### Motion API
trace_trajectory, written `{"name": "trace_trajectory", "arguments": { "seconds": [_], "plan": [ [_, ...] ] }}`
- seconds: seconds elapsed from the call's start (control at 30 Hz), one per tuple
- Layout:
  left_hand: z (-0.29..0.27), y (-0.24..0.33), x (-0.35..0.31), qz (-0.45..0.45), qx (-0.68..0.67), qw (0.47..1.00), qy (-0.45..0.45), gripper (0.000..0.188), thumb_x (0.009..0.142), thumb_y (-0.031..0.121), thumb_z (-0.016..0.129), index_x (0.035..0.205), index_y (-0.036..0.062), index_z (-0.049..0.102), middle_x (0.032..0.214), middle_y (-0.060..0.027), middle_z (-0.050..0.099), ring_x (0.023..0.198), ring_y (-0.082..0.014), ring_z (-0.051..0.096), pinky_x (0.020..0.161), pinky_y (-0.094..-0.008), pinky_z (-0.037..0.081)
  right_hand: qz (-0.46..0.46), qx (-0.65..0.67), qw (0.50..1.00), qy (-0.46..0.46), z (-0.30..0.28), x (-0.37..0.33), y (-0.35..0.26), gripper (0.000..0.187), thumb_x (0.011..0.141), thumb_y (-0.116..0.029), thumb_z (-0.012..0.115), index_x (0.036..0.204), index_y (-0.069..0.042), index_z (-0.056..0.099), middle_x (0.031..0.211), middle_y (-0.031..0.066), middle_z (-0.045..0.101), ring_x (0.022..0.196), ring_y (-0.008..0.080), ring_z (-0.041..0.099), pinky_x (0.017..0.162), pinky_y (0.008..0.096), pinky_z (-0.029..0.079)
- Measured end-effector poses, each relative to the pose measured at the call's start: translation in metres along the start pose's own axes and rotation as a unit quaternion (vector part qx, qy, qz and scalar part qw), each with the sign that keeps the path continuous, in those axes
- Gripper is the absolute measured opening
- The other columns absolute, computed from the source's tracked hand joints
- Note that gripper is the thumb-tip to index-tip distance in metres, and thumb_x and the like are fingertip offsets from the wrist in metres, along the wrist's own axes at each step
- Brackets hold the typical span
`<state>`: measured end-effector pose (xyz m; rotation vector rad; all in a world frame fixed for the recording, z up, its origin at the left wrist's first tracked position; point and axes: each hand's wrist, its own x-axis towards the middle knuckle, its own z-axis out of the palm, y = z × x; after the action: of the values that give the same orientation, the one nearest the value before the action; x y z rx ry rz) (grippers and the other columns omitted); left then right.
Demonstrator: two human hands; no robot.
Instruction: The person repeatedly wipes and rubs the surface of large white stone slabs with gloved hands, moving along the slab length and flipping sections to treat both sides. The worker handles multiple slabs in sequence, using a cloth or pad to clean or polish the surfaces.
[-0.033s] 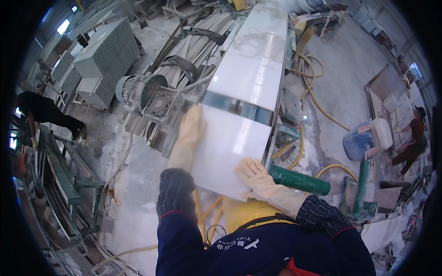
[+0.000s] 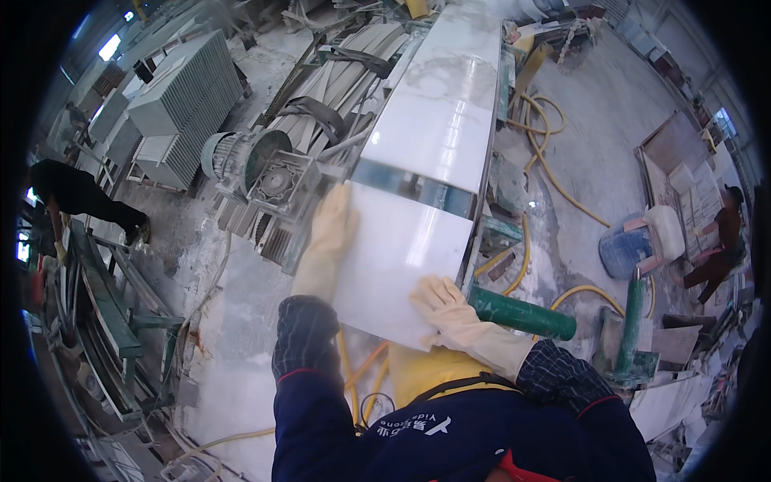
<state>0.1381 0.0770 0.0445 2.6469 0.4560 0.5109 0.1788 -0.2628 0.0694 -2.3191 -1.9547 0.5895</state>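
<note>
A white slab point(image 2: 401, 257) is lying at the near end of a machine bed point(image 2: 446, 195).

The left hand point(image 2: 333, 217) is lying along the slab's left edge, fingers close together; whether they are curling underneath, I cannot tell. The right hand point(image 2: 446, 305) is resting palm down on the near right edge, fingers slightly spread. Touching opposite edges is probably steadying the slab. A gap is separating it from a second slab point(image 2: 450, 104) ahead, perhaps sparing their edges. A motor point(image 2: 241, 165) is sitting leftward; a green tube point(image 2: 526, 315) is jutting out rightward.
</note>
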Motion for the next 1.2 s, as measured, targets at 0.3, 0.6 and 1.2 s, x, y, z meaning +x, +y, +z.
{"name": "trace_trajectory", "arguments": {
  "seconds": [0.3,0.6,1.2],
  "plan": [
    [-0.015,-0.024,-0.103,0.008,0.017,1.0,0.006,0.055,0.098,0.015,0.056,0.149,0.0011,0.043,0.148,-0.0238,0.049,0.139,-0.0389,0.045,0.118,-0.0454,0.034,0.003,-0.023,1.0,-0.012,-0.005,0.001,-0.009,0.097,0.078,-0.049,0.076,0.154,-0.006,0.035,0.163,0.0227,0.026,0.154,0.0382,0.016,0.126,0.0509,0.008],
    [-0.031,-0.012,-0.242,-0.06,0.102,0.993,0.023,0.054,0.09,0.007,0.058,0.142,0.0017,0.05,0.143,-0.0207,0.054,0.135,-0.038,0.048,0.115,-0.0479,0.037,0.007,-0.007,1.0,0.008,0.007,-0.001,-0.013,0.094,0.078,-0.048,0.075,0.155,-0.008,0.037,0.164,0.0204,0.026,0.155,0.037,0.015,0.126,0.0504,0.008],
    [0.009,-0.017,-0.107,-0.049,0.05,0.997,0.029,0.056,0.097,0.024,0.055,0.147,0.0023,0.045,0.151,-0.0197,0.048,0.142,-0.037,0.041,0.119,-0.0472,0.031,-0.067,-0.036,0.996,0.035,0.01,-0.008,0.003,0.082,0.088,-0.053,0.065,0.153,-0.01,0.041,0.161,0.0204,0.033,0.153,0.0374,0.022,0.125,0.0485,0.013]
  ]
}}
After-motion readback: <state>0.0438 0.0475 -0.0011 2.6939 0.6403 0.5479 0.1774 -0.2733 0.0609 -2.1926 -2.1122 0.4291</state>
